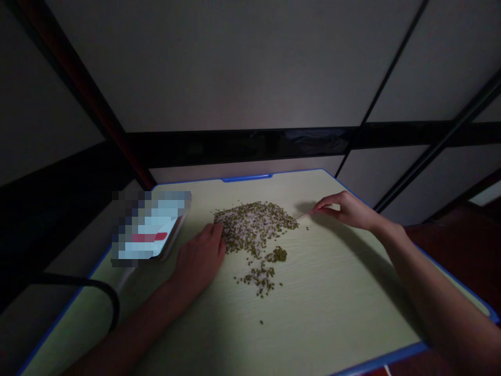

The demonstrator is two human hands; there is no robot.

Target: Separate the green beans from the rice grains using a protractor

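A spread heap of green mung beans mixed with whitish grains [254, 224] lies on a pale tabletop [332, 297]. My left hand [201, 253] rests at the heap's left edge, back up, fingers curled and close together; whatever they may hold is hidden. From the right, my right hand [348, 209] pinches a thin pale stick-like tool [304, 215] between thumb and fingers. Its far tip meets the heap's right edge. Nearer to me are a small cluster of mostly green beans [279, 254] and a looser mixed patch [260, 279].
A tablet-like device with a lit, partly blurred screen [156, 230] stands at the table's left side. A black cable [97, 284] curves across the left edge. Blue trim [246, 178] borders the table. Pale panelled cabinet doors [242, 68] rise close behind it.
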